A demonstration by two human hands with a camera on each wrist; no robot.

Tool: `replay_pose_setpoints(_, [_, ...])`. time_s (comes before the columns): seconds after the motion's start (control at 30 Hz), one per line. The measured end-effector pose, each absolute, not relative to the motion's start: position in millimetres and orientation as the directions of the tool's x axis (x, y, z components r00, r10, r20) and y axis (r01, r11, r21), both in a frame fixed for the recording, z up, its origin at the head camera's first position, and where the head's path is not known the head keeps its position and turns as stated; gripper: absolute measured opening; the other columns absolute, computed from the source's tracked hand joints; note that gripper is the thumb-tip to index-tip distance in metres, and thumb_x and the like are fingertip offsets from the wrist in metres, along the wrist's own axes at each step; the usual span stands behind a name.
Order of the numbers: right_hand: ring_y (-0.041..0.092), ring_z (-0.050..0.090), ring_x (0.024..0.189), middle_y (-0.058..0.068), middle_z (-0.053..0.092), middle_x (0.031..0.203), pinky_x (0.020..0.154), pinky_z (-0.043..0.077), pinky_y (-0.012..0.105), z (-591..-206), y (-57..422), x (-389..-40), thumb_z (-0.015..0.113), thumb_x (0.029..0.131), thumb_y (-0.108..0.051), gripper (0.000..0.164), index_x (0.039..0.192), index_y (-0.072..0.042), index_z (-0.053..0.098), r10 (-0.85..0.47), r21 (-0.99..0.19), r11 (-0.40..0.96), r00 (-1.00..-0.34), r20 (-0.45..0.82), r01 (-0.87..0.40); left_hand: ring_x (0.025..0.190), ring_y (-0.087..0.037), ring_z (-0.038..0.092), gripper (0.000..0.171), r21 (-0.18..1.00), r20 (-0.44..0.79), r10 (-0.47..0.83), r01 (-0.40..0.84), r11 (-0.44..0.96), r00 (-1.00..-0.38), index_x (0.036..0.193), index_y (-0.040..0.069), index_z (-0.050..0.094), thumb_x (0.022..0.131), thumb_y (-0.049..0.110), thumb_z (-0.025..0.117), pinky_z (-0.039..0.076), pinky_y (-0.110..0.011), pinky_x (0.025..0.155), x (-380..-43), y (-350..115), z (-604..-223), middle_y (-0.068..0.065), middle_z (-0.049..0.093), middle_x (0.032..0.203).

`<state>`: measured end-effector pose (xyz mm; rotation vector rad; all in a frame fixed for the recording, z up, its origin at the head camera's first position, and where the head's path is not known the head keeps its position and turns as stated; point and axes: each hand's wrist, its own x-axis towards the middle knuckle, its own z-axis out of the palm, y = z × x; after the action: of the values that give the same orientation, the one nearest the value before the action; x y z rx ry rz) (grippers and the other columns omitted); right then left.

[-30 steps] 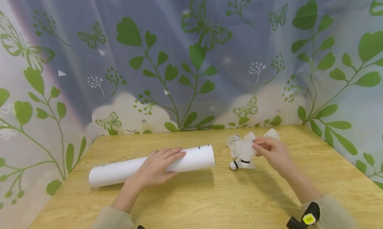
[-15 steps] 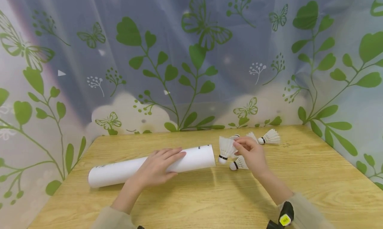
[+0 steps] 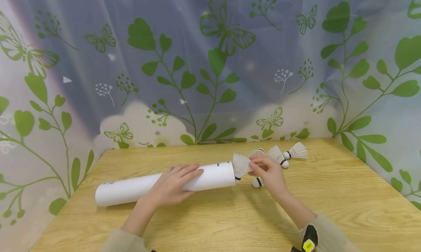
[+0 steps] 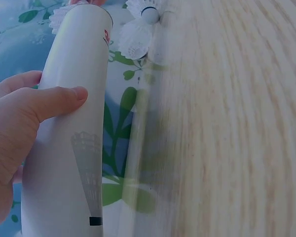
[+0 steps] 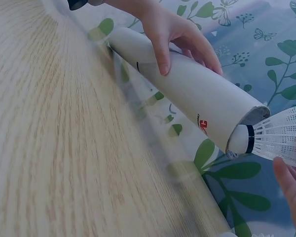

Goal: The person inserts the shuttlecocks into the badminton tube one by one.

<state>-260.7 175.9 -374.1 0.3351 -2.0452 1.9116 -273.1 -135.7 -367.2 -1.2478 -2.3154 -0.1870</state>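
Observation:
A long white shuttlecock tube lies slantwise on the table in the head view, its open end to the right. Around its middle my left hand grips it, thumb on one side and fingers over the other, as the left wrist view shows with the tube. My right hand pinches a white shuttlecock by its skirt. In the right wrist view the shuttlecock points base first into the tube's mouth, its rounded tip just inside the rim and its skirt outside.
Several more shuttlecocks lie near my right hand: one with a black band, one farther right, one partly behind the hand. The wooden table meets a leaf-patterned curtain at its back edge.
My right hand has carried the shuttlecock leftward from the group to the tube's open end, and its base has entered the mouth. My left hand stays on the tube.

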Motion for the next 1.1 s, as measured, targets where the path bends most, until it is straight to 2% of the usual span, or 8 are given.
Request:
replay_pose_setpoints(0.23, [0.009, 0.063, 0.080, 0.022, 0.052, 0.118, 0.074, 0.054, 0.032, -376.8, 176.7, -261.4, 0.059, 0.088, 0.001, 0.021, 0.099, 0.018, 0.056, 0.083, -0.945, 0.000, -0.941, 0.327, -0.328, 0.113, -0.026, 0.052, 0.072, -0.125, 0.498, 0.743, 0.811, 0.572, -0.447, 0.135, 0.018, 0.048, 0.071, 0.027, 0.080, 0.046, -0.049, 0.084, -273.7, -135.6, -367.5, -0.003, 0.049, 0.136])
replay_pose_setpoints(0.37, [0.008, 0.062, 0.083, 0.025, 0.050, 0.119, 0.075, 0.054, 0.032, -380.3, 174.6, -260.9, 0.059, 0.088, 0.004, 0.019, 0.097, 0.020, 0.055, 0.039, -0.950, -0.010, -0.950, 0.311, -0.312, 0.112, -0.026, 0.052, 0.072, -0.126, 0.498, 0.746, 0.814, 0.567, -0.443, 0.135, 0.018, 0.048, 0.071, 0.028, 0.080, 0.046, -0.048, 0.083, -273.2, -134.0, -366.8, -0.002, 0.048, 0.136])
replay_pose_setpoints(0.7, [0.005, 0.061, 0.085, 0.028, 0.054, 0.118, 0.069, 0.054, 0.028, -384.1, 172.2, -257.1, 0.060, 0.088, -0.001, 0.017, 0.096, 0.014, 0.060, -0.050, -0.940, 0.126, -0.949, 0.312, -0.316, 0.113, -0.027, 0.052, 0.071, -0.121, 0.495, 0.740, 0.807, 0.578, -0.455, 0.136, 0.018, 0.047, 0.073, 0.028, 0.078, 0.046, -0.048, 0.084, -272.4, -132.6, -364.7, -0.003, 0.048, 0.136])
replay_pose_setpoints(0.97, [0.009, 0.062, 0.084, 0.025, 0.056, 0.116, 0.071, 0.053, 0.027, -380.6, 166.8, -255.0, 0.061, 0.087, -0.001, 0.020, 0.101, 0.012, 0.061, -0.066, -0.941, 0.138, -0.951, 0.302, -0.308, 0.111, -0.028, 0.053, 0.072, -0.127, 0.525, 0.732, 0.810, 0.572, -0.434, 0.136, 0.016, 0.047, 0.072, 0.028, 0.079, 0.047, -0.048, 0.083, -273.7, -131.7, -365.1, -0.005, 0.049, 0.135])
replay_pose_setpoints(1.1, [0.009, 0.062, 0.083, 0.021, 0.061, 0.109, 0.071, 0.053, 0.027, -377.6, 164.0, -254.5, 0.062, 0.087, -0.003, 0.023, 0.106, 0.010, 0.061, -0.053, -0.933, 0.173, -0.949, 0.310, -0.315, 0.111, -0.029, 0.053, 0.072, -0.120, 0.535, 0.723, 0.807, 0.578, -0.438, 0.136, 0.017, 0.047, 0.072, 0.027, 0.080, 0.047, -0.048, 0.084, -273.8, -132.2, -364.9, -0.005, 0.050, 0.135])
